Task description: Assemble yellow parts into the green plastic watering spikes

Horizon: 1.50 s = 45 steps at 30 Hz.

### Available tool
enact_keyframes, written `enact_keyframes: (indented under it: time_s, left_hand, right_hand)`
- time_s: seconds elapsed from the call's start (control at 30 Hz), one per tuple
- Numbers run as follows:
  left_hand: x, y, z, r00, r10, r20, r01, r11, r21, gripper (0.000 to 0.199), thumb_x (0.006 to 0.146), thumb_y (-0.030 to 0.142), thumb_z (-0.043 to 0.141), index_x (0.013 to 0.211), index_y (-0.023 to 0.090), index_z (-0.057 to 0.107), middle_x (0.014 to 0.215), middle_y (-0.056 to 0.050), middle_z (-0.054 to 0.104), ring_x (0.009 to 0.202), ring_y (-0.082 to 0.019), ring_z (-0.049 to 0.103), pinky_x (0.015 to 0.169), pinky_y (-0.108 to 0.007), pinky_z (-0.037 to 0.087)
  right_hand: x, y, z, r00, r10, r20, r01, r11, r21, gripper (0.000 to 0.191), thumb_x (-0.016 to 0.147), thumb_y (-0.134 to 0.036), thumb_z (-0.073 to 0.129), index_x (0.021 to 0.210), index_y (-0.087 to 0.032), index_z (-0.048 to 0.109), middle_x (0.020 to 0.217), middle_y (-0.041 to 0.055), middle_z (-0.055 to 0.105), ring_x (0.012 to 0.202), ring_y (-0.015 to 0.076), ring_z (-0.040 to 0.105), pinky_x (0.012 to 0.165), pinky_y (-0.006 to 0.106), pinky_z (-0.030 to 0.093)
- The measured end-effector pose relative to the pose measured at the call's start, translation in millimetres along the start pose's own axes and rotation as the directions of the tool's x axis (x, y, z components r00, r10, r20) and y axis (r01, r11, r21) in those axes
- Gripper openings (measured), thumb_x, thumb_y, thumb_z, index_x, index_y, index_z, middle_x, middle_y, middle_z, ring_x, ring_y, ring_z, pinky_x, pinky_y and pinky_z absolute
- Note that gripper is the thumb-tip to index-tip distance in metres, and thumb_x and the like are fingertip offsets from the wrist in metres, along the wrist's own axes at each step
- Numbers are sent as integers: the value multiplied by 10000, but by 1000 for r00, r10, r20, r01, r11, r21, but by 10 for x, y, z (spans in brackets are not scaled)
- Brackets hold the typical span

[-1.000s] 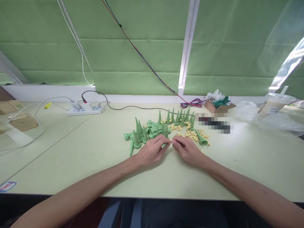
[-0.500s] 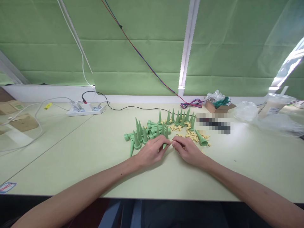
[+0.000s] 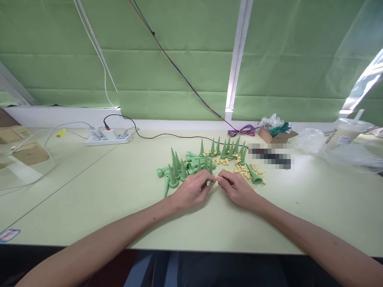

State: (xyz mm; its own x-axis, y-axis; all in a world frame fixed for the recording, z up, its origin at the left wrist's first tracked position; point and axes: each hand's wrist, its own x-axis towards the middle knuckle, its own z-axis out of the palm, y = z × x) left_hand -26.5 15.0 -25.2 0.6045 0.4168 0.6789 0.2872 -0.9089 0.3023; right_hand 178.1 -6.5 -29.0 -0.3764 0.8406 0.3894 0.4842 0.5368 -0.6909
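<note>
My left hand [image 3: 194,190] is closed around a green plastic spike [image 3: 208,182], mostly hidden by the fingers. Touching it at the fingertips, my right hand [image 3: 237,189] pinches a small yellow plastic piece [image 3: 216,179], of which only a sliver shows. Beyond my left hand are several green cone-shaped spikes, some upright like this spike [image 3: 172,179], others lying in a heap [image 3: 197,162]. Loose yellow pieces [image 3: 243,171] lie scattered past my right hand, beside a green spike on its side [image 3: 255,175].
A white power strip [image 3: 109,138] with plugs and cables stands at the back left, near cardboard boxes [image 3: 31,153]. Toward the back right are an open carton [image 3: 277,136], coiled wires [image 3: 245,130], plastic bags [image 3: 311,139] and a drink cup [image 3: 344,133]. A blurred patch hides a dark item.
Both hands keep the same hold, fingertips together. The whole view has shifted very slightly; nothing on the table has visibly moved.
</note>
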Motion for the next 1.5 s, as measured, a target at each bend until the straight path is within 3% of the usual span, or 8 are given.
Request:
enact_keyframes:
  time_s: [0.83, 1.1, 1.3, 1.4, 1.5]
  left_hand:
    - [18, -35, 38, 998, 58, -7, -57, 996, 72, 149, 963, 96, 487, 1049, 164, 589, 893, -50, 650, 742, -126, 600, 628, -220, 468]
    - [20, -42, 45, 998, 69, -1, -69, 992, 102, 148, 965, 94, 473, 1032, 166, 584, 887, -51, 657, 725, -124, 595, 624, -221, 463]
    - [13, -38, 44, 999, 45, 17, -47, 992, 119, 149, 982, 130, 450, 1024, 170, 588, 893, -58, 659, 727, -128, 602, 627, -226, 470]
    - [8, -30, 40, 1000, 7, 27, -10, 995, 98, 138, 989, 158, 462, 1035, 174, 591, 909, -59, 661, 734, -128, 611, 618, -225, 471]
    - [13, -15, 32, 996, -72, 48, 70, 997, 45, 138, 992, 184, 468, 1059, 185, 589, 959, -61, 669, 760, -130, 625, 618, -223, 478]
  right_hand:
    - [-10, -12, -21, 1000, 8, 1, -8, 1000, 22, 378, 1019, -336, 392, 666, -208, 352, 576, -53, 342, 541, 116, 314, 551, 275, 260]
    - [-3, -23, -13, 995, 94, 43, -100, 975, 199, 418, 1012, -418, 415, 647, -216, 386, 503, -64, 346, 461, 104, 325, 484, 264, 268]
    - [2, 15, 16, 963, 211, 164, -264, 857, 442, 420, 997, -490, 424, 667, -233, 391, 452, -99, 283, 340, 89, 266, 371, 247, 239]
    - [9, 19, 18, 973, 199, 120, -229, 909, 347, 419, 1003, -466, 405, 659, -228, 387, 466, -87, 294, 373, 96, 288, 407, 253, 254]
    - [17, 24, 19, 995, 92, -31, -90, 994, 55, 427, 999, -404, 413, 623, -211, 354, 524, -56, 327, 481, 106, 318, 500, 268, 261]
